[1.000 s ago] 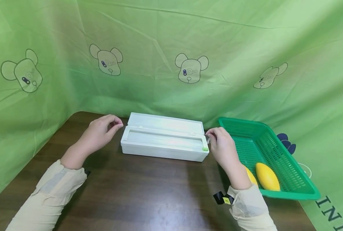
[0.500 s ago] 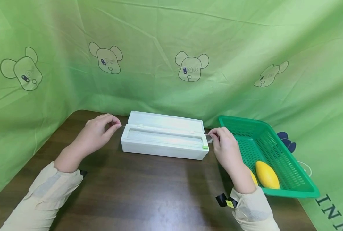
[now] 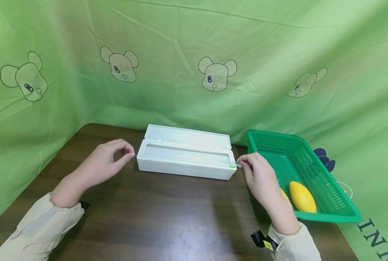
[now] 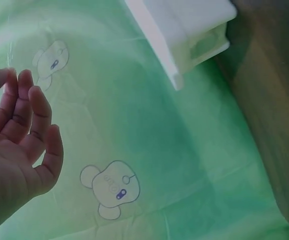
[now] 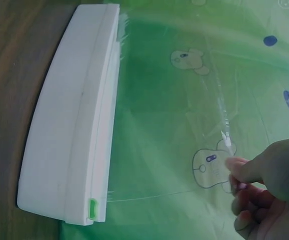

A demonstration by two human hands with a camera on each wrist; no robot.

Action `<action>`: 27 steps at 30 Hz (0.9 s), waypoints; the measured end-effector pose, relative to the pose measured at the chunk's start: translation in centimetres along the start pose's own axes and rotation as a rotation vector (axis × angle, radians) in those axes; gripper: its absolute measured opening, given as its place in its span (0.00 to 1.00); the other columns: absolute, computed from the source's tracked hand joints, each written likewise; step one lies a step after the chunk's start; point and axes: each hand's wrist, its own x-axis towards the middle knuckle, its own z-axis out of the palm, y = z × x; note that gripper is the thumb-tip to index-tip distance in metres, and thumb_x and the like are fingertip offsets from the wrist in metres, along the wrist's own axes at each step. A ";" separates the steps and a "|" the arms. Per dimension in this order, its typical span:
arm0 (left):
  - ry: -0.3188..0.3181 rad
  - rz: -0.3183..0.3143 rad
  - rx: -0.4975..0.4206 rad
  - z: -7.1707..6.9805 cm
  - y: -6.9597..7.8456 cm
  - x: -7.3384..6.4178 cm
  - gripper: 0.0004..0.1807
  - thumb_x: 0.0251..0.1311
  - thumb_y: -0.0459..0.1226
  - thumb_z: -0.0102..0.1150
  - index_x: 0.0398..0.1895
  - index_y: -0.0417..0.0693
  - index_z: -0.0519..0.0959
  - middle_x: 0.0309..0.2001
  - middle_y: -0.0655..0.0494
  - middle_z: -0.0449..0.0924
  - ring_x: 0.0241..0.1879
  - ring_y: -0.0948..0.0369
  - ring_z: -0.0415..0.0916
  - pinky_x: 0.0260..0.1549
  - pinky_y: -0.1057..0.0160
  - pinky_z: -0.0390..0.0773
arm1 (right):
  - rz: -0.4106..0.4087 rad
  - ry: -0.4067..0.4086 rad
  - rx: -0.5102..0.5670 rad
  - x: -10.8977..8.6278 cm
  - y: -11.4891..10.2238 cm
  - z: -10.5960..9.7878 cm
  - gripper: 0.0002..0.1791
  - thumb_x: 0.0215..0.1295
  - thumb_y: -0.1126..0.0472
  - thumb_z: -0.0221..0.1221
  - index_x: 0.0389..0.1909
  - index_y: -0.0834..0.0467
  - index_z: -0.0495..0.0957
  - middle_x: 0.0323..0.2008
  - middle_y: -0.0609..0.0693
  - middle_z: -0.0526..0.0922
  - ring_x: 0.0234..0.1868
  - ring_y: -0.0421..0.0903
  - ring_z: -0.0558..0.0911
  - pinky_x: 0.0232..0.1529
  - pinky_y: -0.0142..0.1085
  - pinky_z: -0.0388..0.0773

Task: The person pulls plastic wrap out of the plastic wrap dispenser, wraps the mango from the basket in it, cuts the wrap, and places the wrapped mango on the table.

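A white cling film dispenser with its lid tipped back sits on the brown table, a green slider at its right front corner. Clear cling film stretches from it; its edge shows as a thin bunched line in the right wrist view. My left hand pinches one end of this edge between thumb and fingertips, just left of the box. At the box's right end, my right hand pinches the other end. Most of the film is too transparent to make out.
A green plastic basket stands right of my right hand. In it lies a yellow mango, with another yellow fruit partly hidden by my right arm. A green curtain hangs close behind the box.
Both hands have come toward me, drawing the film's edge from the rear of the dispenser to its front. The left hand has also drifted slightly left, the right hand slightly right.
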 end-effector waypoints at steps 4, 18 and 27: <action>-0.033 0.010 -0.039 0.6 -0.3 -1.1 0.09 0.64 0.28 0.63 0.35 0.54 0.80 0.35 0.67 0.77 0.33 0.66 0.70 0.31 0.66 0.72 | -0.018 -0.051 -0.011 -1.0 -0.3 -0.4 0.08 0.59 0.74 0.70 0.38 0.61 0.85 0.33 0.51 0.82 0.34 0.48 0.78 0.35 0.45 0.80; -0.191 -0.136 -0.012 2.0 -0.1 -3.8 0.10 0.69 0.40 0.65 0.26 0.59 0.82 0.29 0.72 0.75 0.29 0.69 0.70 0.31 0.63 0.73 | -0.048 -0.268 -0.016 -4.3 -0.6 0.2 0.09 0.54 0.72 0.74 0.30 0.55 0.88 0.28 0.37 0.79 0.30 0.37 0.81 0.33 0.35 0.81; -0.340 -0.271 0.068 4.1 -0.7 -4.2 0.09 0.59 0.43 0.72 0.22 0.59 0.85 0.23 0.70 0.75 0.21 0.67 0.66 0.24 0.62 0.67 | -0.076 -0.377 -0.014 -5.7 0.0 1.9 0.09 0.53 0.71 0.74 0.29 0.55 0.87 0.25 0.36 0.76 0.28 0.36 0.79 0.34 0.34 0.81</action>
